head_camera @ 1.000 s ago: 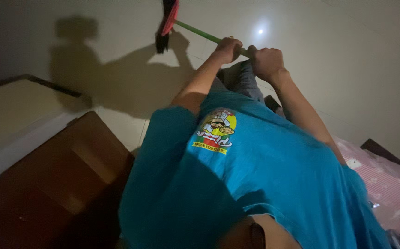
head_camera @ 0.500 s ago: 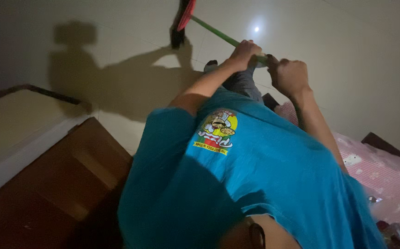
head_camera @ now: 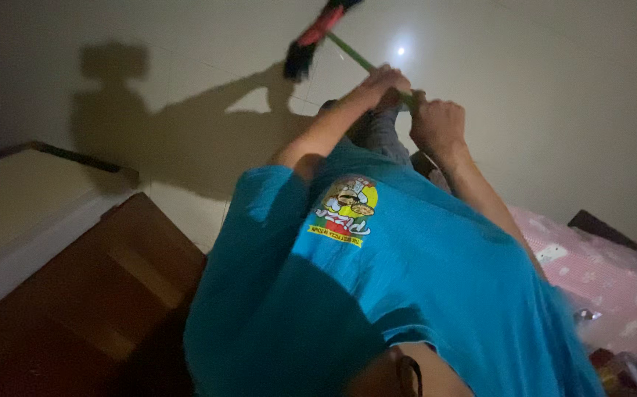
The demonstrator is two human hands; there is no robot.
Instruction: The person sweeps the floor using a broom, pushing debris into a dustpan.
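Both my hands grip the thin green handle (head_camera: 351, 53) of a broom out in front of me. My left hand (head_camera: 382, 78) is closed around the handle higher up, nearer the broom head. Just behind it, my right hand (head_camera: 436, 121) is closed on the handle's near end. The broom head (head_camera: 311, 40) is red with dark bristles and sits over the pale tiled floor (head_camera: 524, 81) near the top of the view. My blue shirt (head_camera: 407, 279) with a round printed picture fills the lower middle and hides my legs.
A brown wooden panel (head_camera: 91, 287) stands at the lower left beside a pale wall edge (head_camera: 32, 235). A pink patterned bedsheet (head_camera: 598, 272) lies at the right. My shadow (head_camera: 186, 140) falls on the floor to the left.
The broom head has swung to the right and tilted, with the bristles now trailing lower left. Both hands have shifted slightly left and stayed closed on the handle.
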